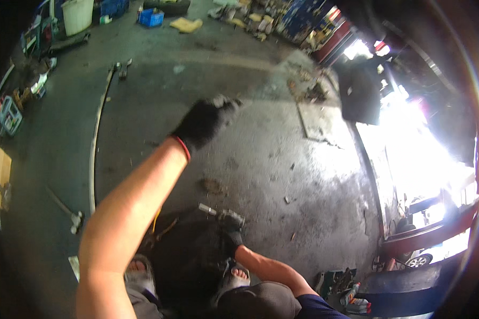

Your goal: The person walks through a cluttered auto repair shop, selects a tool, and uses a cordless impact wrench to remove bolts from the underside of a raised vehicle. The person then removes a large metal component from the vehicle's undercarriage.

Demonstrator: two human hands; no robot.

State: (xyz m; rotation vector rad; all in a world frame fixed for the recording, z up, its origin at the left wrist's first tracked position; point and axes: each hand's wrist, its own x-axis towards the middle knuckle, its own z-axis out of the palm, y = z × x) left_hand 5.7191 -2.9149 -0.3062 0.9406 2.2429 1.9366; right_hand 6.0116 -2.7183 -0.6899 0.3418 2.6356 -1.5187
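Observation:
My left hand (206,122), in a black glove with a red cuff, reaches out over the dark floor (255,159). Its fingers are curled together at the greyish tip of the glove. Whatever lies in them, if anything, is too small to make out. Low down, close to my feet, my right hand (231,239) wears a dark glove too. It is closed around a grey metal-bodied hand tool (232,217), probably an impact wrench. A silver cylinder (207,209) points left from beside that body. Shadow hides most of the right fingers and the tool's lower part.
On the left a long pale strip (94,143) runs along the floor, with a hammer (76,220) beside it. Farther off stand a white bin (78,17) and a blue crate (151,17). Bottles (352,297) are at the lower right, near a red beam (431,231).

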